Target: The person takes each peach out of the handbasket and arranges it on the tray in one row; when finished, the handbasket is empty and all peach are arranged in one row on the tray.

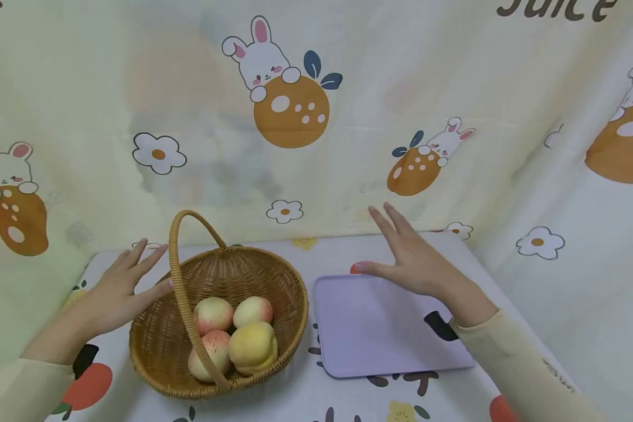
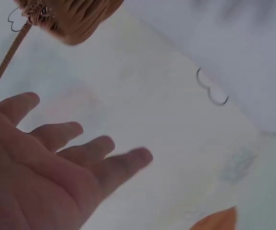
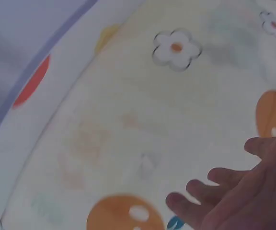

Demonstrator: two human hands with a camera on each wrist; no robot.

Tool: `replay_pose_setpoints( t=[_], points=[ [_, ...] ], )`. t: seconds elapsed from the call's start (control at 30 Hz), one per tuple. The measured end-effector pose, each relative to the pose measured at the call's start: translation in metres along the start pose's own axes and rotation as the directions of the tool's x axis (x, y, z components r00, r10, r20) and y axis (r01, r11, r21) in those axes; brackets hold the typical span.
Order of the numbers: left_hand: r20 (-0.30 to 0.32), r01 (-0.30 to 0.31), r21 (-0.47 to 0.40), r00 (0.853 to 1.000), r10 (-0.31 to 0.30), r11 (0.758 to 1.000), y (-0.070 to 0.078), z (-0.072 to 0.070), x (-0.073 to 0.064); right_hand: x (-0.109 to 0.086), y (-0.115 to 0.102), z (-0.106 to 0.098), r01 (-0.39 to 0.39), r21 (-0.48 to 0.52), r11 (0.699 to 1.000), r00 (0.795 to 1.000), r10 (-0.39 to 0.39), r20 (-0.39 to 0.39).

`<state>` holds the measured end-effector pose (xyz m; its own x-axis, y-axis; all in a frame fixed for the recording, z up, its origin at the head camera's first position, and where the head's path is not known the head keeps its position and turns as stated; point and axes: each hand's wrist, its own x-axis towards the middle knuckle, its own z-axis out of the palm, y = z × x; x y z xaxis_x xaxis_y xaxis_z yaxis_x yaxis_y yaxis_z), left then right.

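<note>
A brown wicker basket (image 1: 290, 351) with a tall arched handle (image 1: 178, 275) stands left of the middle in the head view. Inside lie several peaches (image 1: 253, 348), red-blushed and yellow. My left hand (image 1: 117, 296) is spread at the basket's left side, its thumb near the handle; whether they touch I cannot tell. In the left wrist view that hand (image 2: 47, 167) shows an empty palm. Over the far part of a flat lilac tray (image 1: 385, 328) my right hand (image 1: 414, 258) hovers with fingers extended, holding nothing. The right wrist view shows its fingers (image 3: 229, 177) apart.
A white printed cloth (image 1: 290, 398) covers the table under basket and tray. Behind it and at both sides hangs a pale curtain (image 1: 348, 176) printed with rabbits, oranges and flowers. The tray lies just right of the basket, with a narrow gap between them.
</note>
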<state>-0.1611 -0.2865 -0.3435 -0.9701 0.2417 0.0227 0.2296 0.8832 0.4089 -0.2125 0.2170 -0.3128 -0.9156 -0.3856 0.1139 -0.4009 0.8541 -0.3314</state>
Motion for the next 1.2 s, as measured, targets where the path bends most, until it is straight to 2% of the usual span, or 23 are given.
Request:
replay_pose_setpoints(
  t=[0.07,0.17,0.27,0.37,0.5,0.67,0.77,0.87,1.07,1.2],
  points=[
    [0.014,-0.003,-0.078,1.000,0.004,0.997,-0.005,0.006,-0.007,0.001,-0.015,0.006,0.046,0.091,0.995,0.999,-0.048,0.022],
    [0.038,-0.013,-0.164,0.999,0.020,0.986,-0.009,0.015,-0.012,0.004,-0.038,0.017,0.103,0.229,0.968,0.992,-0.116,0.044],
    [0.059,-0.020,-0.207,0.998,0.033,0.978,-0.011,0.022,-0.013,0.008,-0.057,0.028,0.147,0.326,0.934,0.983,-0.173,0.052],
    [0.074,-0.021,-0.218,0.997,0.038,0.976,-0.013,0.026,-0.011,0.012,-0.073,0.040,0.172,0.379,0.909,0.976,-0.210,0.063],
    [0.107,-0.006,-0.233,0.994,0.031,0.972,-0.015,0.031,-0.011,0.016,-0.093,0.057,0.202,0.421,0.884,0.957,-0.270,0.107],
    [0.174,0.040,-0.301,0.985,0.014,0.953,-0.020,0.037,-0.013,0.021,-0.114,0.079,0.255,0.452,0.855,0.914,-0.365,0.174],
    [0.216,0.079,-0.324,0.976,-0.007,0.943,-0.021,0.040,-0.012,0.022,-0.124,0.089,0.266,0.435,0.860,0.891,-0.392,0.231],
    [0.236,0.108,-0.315,0.971,-0.033,0.943,-0.021,0.041,-0.011,0.024,-0.131,0.099,0.277,0.409,0.869,0.865,-0.411,0.288],
    [0.232,0.120,-0.296,0.972,-0.050,0.948,-0.019,0.041,-0.009,0.026,-0.139,0.109,0.299,0.412,0.861,0.812,-0.456,0.364],
    [0.235,0.128,-0.277,0.970,-0.062,0.952,-0.018,0.041,-0.008,0.029,-0.141,0.114,0.352,0.382,0.854,0.782,-0.493,0.381]
  ],
)
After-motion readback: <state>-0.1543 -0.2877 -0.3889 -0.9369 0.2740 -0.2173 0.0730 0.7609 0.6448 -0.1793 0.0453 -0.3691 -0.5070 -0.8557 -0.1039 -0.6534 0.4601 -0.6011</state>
